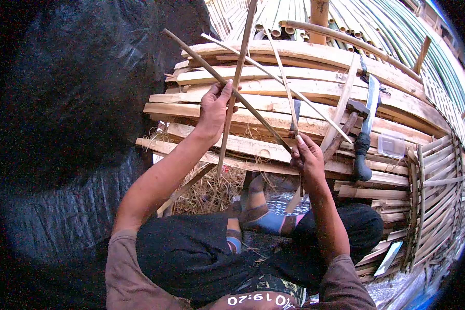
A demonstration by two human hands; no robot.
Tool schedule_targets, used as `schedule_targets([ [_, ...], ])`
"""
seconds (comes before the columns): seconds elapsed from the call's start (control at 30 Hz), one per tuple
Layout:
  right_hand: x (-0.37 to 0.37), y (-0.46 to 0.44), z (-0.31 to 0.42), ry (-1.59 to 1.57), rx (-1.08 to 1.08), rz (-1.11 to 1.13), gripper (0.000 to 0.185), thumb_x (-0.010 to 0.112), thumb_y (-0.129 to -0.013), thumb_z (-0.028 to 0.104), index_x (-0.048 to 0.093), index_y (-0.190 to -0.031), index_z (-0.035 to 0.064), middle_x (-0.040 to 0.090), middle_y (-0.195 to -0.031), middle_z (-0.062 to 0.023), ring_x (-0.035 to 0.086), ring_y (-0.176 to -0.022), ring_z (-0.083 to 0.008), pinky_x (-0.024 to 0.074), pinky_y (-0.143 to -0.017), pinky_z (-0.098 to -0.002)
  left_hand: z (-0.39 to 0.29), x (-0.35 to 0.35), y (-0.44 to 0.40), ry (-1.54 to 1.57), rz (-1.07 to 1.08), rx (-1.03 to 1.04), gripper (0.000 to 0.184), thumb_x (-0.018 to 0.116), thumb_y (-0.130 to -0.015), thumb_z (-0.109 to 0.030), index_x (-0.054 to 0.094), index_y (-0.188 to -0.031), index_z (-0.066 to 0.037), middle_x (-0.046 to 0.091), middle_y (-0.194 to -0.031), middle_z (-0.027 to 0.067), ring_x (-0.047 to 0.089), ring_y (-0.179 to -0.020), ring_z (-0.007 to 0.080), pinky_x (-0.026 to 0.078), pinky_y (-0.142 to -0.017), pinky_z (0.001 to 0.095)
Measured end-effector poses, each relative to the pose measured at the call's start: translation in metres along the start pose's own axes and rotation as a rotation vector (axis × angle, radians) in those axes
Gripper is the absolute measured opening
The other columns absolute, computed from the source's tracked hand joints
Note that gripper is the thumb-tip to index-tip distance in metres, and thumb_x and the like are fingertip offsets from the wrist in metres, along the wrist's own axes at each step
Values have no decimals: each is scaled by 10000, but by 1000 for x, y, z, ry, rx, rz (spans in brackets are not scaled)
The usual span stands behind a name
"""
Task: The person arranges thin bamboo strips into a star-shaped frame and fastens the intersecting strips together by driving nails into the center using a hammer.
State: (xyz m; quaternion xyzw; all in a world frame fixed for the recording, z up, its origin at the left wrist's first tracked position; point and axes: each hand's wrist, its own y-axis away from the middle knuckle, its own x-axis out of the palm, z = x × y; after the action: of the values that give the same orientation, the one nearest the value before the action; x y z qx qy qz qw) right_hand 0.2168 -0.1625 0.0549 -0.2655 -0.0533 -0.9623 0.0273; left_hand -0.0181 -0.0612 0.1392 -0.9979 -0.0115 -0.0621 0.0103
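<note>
My left hand (215,111) pinches two thin brown bamboo strips where they cross. One is a diagonal strip (194,54) running down to my right hand; the other is a near-upright strip (246,39). My right hand (309,155) is closed around the lower end of the diagonal strip. A thin pale strip (279,59) also runs down to my right fingers. Just above them shows a dark flat blade-like piece (296,114); whether I hold it cannot be made out. Another pale strip (312,106) slants across the slats beyond my hands.
A bench of split wooden slats (201,77) lies ahead. On its right are a machete (369,111), a hammer (352,116) and a clear plastic box (391,144). Bamboo poles (377,36) are stacked behind. Dark sheeting (88,103) hangs at left; shavings (206,191) lie below.
</note>
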Motion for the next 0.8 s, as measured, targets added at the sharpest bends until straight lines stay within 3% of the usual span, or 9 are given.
schedule_targets([
  [0.2,13,14,46,339,-115,-263,276,647,-942,214,653,-1153,36,507,-706,80,371,-565,-10,273,-485,-191,-9,-3,-10,138,23,45,243,582,-972,-315,602,-1064,-91,606,-817,0,576,-743,121,496,-679,281],
  [0.27,9,20,65,308,-210,-268,290,612,-957,181,625,-1214,48,414,-641,110,313,-475,9,219,-414,-183,-21,-2,-15,250,111,106,274,541,-989,-319,578,-1093,-68,568,-792,5,568,-738,151,489,-715,295],
  [0.33,22,33,88,288,-258,-293,288,596,-963,179,625,-1219,50,422,-645,109,314,-478,8,221,-416,-179,-30,-4,-21,349,219,113,332,508,-997,-354,571,-1131,-56,537,-787,0,546,-755,144,480,-735,304],
  [0.47,40,46,92,438,-362,-207,308,560,-985,178,609,-1260,47,424,-669,104,315,-528,-1,233,-461,-180,-40,-7,-22,498,292,43,310,459,-1015,-331,570,-1150,-74,522,-780,-18,514,-772,113,453,-735,281],
  [0.53,54,52,90,510,-318,-141,323,545,-992,168,592,-1281,31,431,-699,91,360,-592,-11,265,-508,-179,-40,-6,-21,691,446,20,338,443,-1012,-325,563,-1194,-66,500,-769,-22,502,-799,118,460,-762,320],
  [0.67,66,40,55,616,-306,-90,359,591,-960,97,559,-1299,-16,640,-897,-27,519,-728,-75,444,-666,-209,-22,3,-12,869,460,-70,404,390,-1032,-353,551,-1228,-39,532,-810,14,546,-818,165,502,-851,392],
  [0.73,69,34,34,593,-332,-112,370,597,-955,90,548,-1300,-34,686,-1002,-96,598,-844,-111,482,-757,-242,-18,6,-4,897,459,-109,383,413,-1021,-337,558,-1259,-75,646,-1018,41,619,-961,184,503,-906,402],
  [0.77,72,32,29,677,-419,-118,370,597,-953,92,544,-1296,-38,687,-1090,-171,628,-963,-150,488,-836,-275,-16,8,-3,885,413,-136,384,410,-1022,-338,562,-1256,-74,651,-1049,50,622,-961,189,504,-910,403],
  [0.8,74,32,26,680,-414,-115,370,597,-953,92,544,-1296,-38,687,-1090,-171,628,-963,-150,488,-836,-275,-15,11,0,873,365,-165,386,406,-1023,-338,565,-1254,-73,656,-1080,58,625,-960,194,504,-915,404],
])
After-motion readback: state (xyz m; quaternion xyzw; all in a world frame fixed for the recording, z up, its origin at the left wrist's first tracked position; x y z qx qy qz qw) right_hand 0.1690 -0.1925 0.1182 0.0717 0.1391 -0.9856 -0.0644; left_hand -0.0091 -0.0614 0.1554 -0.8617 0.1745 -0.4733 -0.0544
